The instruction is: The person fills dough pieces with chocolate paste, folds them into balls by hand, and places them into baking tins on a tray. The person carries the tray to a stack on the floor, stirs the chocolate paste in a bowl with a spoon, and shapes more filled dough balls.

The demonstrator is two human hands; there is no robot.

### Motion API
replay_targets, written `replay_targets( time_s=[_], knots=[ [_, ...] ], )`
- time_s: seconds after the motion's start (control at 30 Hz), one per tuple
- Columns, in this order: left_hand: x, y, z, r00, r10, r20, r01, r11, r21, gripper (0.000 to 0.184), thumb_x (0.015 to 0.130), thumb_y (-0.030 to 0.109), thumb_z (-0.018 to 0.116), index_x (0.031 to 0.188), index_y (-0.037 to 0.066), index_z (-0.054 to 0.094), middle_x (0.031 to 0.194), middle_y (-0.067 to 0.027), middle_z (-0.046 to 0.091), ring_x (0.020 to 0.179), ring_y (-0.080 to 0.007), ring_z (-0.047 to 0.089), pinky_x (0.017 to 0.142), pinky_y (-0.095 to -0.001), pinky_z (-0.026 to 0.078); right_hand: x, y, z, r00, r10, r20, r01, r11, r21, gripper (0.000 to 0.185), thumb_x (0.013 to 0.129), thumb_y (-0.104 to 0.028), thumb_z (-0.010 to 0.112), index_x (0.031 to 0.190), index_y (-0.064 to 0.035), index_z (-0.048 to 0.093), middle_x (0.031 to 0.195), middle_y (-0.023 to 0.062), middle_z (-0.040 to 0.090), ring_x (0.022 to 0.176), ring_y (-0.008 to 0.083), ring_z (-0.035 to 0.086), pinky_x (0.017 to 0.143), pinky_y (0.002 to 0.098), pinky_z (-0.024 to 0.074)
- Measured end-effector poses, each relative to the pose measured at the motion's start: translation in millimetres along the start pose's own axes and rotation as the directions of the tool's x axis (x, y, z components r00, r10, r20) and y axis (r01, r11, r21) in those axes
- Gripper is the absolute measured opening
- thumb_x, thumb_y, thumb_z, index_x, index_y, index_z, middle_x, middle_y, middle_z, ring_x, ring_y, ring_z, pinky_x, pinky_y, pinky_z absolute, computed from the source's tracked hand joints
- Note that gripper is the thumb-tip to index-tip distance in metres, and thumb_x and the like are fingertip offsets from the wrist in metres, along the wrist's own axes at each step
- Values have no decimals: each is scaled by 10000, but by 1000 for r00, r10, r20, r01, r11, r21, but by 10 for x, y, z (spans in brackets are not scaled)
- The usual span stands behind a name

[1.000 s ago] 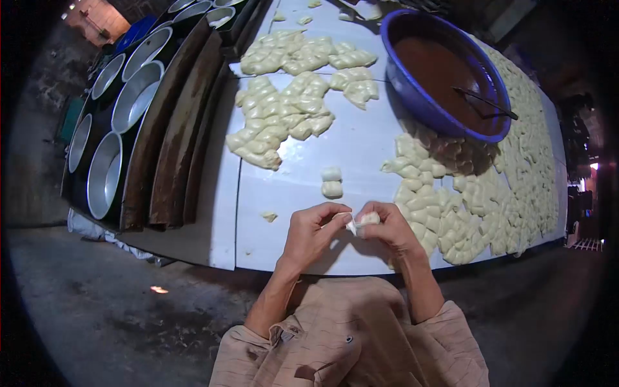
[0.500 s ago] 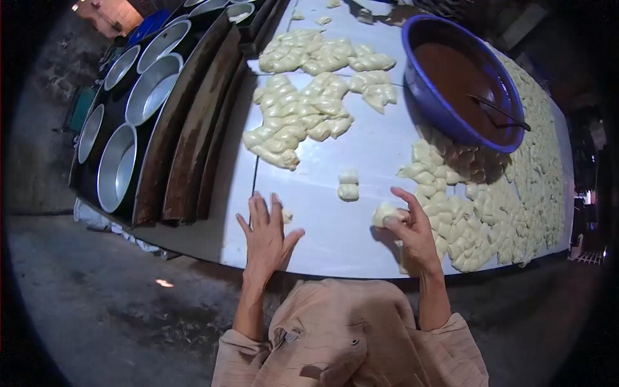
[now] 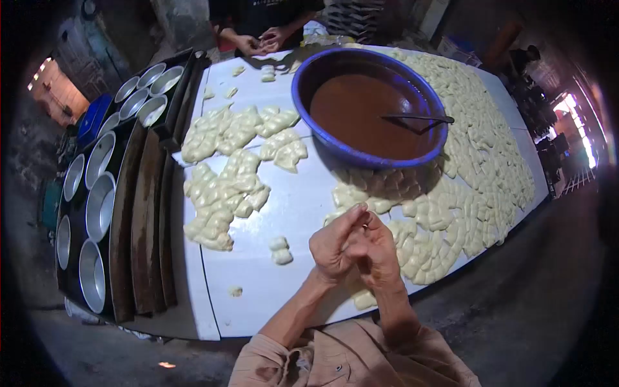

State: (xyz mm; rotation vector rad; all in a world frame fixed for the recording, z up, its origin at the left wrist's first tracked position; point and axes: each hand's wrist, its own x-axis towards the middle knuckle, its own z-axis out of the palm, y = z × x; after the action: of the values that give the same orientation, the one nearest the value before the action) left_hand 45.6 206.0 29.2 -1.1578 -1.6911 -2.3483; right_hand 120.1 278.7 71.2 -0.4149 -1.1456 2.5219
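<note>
My left hand (image 3: pixel 332 250) and my right hand (image 3: pixel 377 253) meet above the near part of the white table (image 3: pixel 293 216), fingers curled and pressed together. The piece of dough that my right hand held a moment earlier is hidden between them. A small pair of dough pieces (image 3: pixel 280 250) lies left of my hands, and a smaller dough scrap (image 3: pixel 235 291) sits nearer the edge. To the right spreads a wide layer of flattened pale dough pieces (image 3: pixel 422 251). Another dough cluster (image 3: pixel 222 197) lies on the left.
A large blue basin (image 3: pixel 303 106) of brown liquid stands beyond my hands, a dark-handled utensil (image 3: pixel 419 118) resting in it. Round metal pans (image 3: pixel 100 206) sit in dark trays along the left. Across the table are another person's hands (image 3: pixel 261 44).
My hands have lifted and come together; before, the left lay spread on the table and the right held a dough piece. The view has tilted up and turned right, revealing another person.
</note>
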Motion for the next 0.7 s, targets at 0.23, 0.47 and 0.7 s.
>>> replay_targets(
  time_s=[0.23,0.47,0.7],
  knots=[
    [183,-271,506,877,-480,27,446,791,-419,762,914,182,697,1518,31,258,1361,-202,532,1090,-197,619,890,-281,526,585,-388,-265,993,-115,-37,114,993,-15,200,949,-184,641,1075,-50,562,940,15,607,849,85,594,740,229,495],
    [155,-354,-7,629,-767,130,762,573,-302,491,966,160,623,1404,32,441,1206,-143,641,932,-153,666,778,-262,535,1886,-1148,-732,999,-30,25,34,366,-930,248,894,-255,601,997,-31,627,850,58,651,759,115,587,687,294,473],
    [182,-313,-290,605,-787,118,796,593,-125,383,981,203,605,1284,-26,557,1098,-118,676,969,-152,652,870,-279,532,2108,-1084,-760,946,317,63,77,-31,-997,265,864,-277,575,959,-39,642,874,85,685,756,158,639,672,325,493]
  ],
)
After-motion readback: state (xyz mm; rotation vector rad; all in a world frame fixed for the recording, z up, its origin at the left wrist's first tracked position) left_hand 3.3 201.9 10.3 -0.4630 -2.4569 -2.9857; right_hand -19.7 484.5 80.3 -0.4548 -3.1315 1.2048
